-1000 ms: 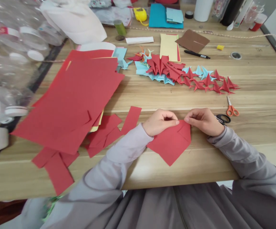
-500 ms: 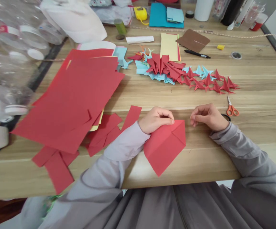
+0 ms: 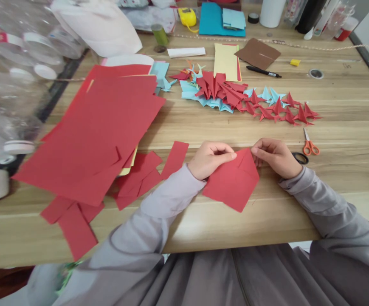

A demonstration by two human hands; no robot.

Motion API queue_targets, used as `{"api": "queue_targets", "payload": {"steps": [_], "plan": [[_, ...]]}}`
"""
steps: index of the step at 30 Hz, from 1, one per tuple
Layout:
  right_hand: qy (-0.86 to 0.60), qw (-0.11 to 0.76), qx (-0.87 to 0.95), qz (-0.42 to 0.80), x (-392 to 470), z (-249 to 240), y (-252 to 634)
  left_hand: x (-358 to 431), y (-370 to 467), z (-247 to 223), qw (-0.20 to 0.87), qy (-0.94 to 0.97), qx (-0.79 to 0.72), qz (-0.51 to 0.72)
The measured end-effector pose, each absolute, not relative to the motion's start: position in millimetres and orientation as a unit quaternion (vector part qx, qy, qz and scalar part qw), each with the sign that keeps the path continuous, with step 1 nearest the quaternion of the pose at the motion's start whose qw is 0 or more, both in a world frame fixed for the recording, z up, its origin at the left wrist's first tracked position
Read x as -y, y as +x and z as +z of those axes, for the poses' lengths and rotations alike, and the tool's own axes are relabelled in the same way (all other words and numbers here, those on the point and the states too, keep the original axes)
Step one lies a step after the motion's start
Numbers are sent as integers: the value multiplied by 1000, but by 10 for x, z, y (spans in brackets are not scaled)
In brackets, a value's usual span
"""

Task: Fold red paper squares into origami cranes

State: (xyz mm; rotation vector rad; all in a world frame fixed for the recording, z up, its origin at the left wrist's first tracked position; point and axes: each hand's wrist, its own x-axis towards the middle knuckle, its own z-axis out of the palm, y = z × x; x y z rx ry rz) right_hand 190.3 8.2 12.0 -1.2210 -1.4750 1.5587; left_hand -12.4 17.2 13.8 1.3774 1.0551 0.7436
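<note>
A partly folded sheet of red paper (image 3: 232, 185) is held up over the front of the table, with crease lines and a folded flap near its top. My left hand (image 3: 211, 159) pinches its upper left edge between thumb and fingers. At the upper right edge, my right hand (image 3: 275, 156) has thumb and fingers closed on the paper. Black-handled scissors (image 3: 300, 158) lie by the right hand, their blades out of sight. Just beyond them are orange-handled scissors (image 3: 311, 144).
Large red sheets (image 3: 108, 127) are stacked at left, with red offcuts (image 3: 77, 229) around them. Folded red and blue paper cranes (image 3: 276, 106) lie across the middle. Behind are a black pen (image 3: 263, 72), brown paper (image 3: 258, 54) and a yellow tape measure (image 3: 187, 17). Plastic bottles (image 3: 21, 97) crowd the left edge.
The red paper has turned and shifted right and slightly up. My right hand, apart from it before, now grips its upper right edge; my left hand keeps its pinch.
</note>
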Motion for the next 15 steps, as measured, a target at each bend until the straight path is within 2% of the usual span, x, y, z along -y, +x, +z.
{"api": "queue_targets", "payload": {"steps": [5,8,12,15], "plan": [[-466,330,582,578,-45,93,1863,-177,-113,51,509,538,-517,429],[-494,341,624,499,-36,61,1862,-184,-111,28,463,554,-518,459],[-528,364,650,407,-55,33,1884,-184,-105,29,430,594,-513,447],[-544,336,682,354,-60,28,1885,-185,-111,21,401,633,-530,396]]}}
